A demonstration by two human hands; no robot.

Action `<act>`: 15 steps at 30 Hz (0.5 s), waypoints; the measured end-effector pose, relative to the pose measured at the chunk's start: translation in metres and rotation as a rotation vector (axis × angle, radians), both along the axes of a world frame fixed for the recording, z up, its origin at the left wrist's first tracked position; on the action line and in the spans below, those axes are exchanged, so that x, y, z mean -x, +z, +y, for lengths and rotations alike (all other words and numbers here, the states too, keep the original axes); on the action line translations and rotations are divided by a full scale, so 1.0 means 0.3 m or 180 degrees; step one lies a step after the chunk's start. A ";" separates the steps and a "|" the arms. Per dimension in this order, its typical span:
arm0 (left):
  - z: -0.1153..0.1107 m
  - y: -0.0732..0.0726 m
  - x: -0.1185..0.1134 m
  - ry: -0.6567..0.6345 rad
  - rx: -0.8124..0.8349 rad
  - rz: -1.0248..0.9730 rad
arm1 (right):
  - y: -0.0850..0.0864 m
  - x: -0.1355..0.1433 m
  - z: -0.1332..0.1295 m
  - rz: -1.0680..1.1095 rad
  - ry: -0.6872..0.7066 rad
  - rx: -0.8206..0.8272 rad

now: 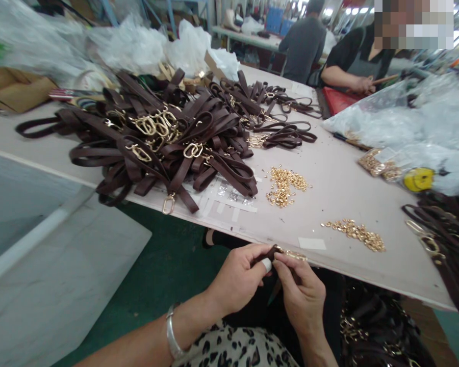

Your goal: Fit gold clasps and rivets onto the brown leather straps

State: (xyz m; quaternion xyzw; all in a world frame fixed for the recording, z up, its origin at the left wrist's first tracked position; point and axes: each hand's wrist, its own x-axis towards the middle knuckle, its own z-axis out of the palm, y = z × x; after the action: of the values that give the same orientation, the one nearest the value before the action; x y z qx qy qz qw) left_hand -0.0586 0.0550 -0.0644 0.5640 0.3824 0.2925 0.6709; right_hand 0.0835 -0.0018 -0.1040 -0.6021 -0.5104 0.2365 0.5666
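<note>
Close to the table's front edge, my left hand (241, 272) is closed on the end of a dark brown leather strap (272, 251). My right hand (303, 288) pinches the same strap end from the other side. A gold oval ring (295, 255) sticks out past the right fingers. Whether a small stud sits between the fingertips is hidden. Ahead of the hands lie two heaps of small gold studs, a larger pile (285, 186) and a smaller pile (357, 233).
A big tangle of brown straps (183, 132) with gold hardware covers the table's left part. More straps (453, 244) hang at the right edge. Plastic bags (424, 117) and a yellow tape measure (418, 179) lie at right. A co-worker (352, 66) sits across the table.
</note>
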 end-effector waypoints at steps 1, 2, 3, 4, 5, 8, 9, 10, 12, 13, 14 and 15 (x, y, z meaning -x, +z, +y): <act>-0.003 0.004 0.003 0.0020 -0.0240 0.0080 | 0.002 0.006 -0.001 0.0192 -0.0043 0.0021; -0.005 0.008 0.007 0.0029 -0.0506 0.0168 | 0.004 0.012 -0.001 0.0425 -0.0051 0.0054; -0.007 0.012 0.011 0.0019 -0.0765 0.0257 | 0.007 0.017 -0.001 0.0672 -0.0030 0.0105; -0.007 0.014 0.016 -0.0003 -0.0998 0.0333 | 0.010 0.022 -0.002 0.0905 0.0019 0.0186; -0.008 0.015 0.020 -0.0031 -0.1188 0.0398 | 0.012 0.026 -0.002 0.1099 0.0077 0.0295; -0.010 0.011 0.032 -0.0125 -0.1596 0.0521 | 0.013 0.032 -0.007 0.1493 0.0084 0.0498; -0.013 0.008 0.034 -0.0156 -0.1694 0.0553 | 0.012 0.033 -0.009 0.1590 0.0028 0.0478; -0.016 0.005 0.034 -0.0185 -0.1771 0.0573 | 0.010 0.034 -0.010 0.1653 -0.0023 0.0444; -0.026 0.000 0.031 -0.0191 -0.1873 0.0566 | 0.009 0.039 -0.011 0.1672 -0.0074 0.0375; -0.031 -0.003 0.027 -0.0164 -0.1895 0.0555 | 0.011 0.042 -0.011 0.1631 -0.0073 0.0368; -0.036 -0.005 0.022 -0.0120 -0.1902 0.0547 | 0.014 0.044 -0.009 0.1571 -0.0078 0.0363; -0.040 -0.008 0.016 -0.0073 -0.1899 0.0544 | 0.020 0.044 -0.007 0.1511 -0.0083 0.0352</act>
State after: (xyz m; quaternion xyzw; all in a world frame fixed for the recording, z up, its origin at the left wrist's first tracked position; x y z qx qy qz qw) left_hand -0.0635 0.0431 -0.0667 0.7628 0.3284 0.3358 0.4444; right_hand 0.0704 -0.0039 -0.0980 -0.5663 -0.3413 0.3916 0.6399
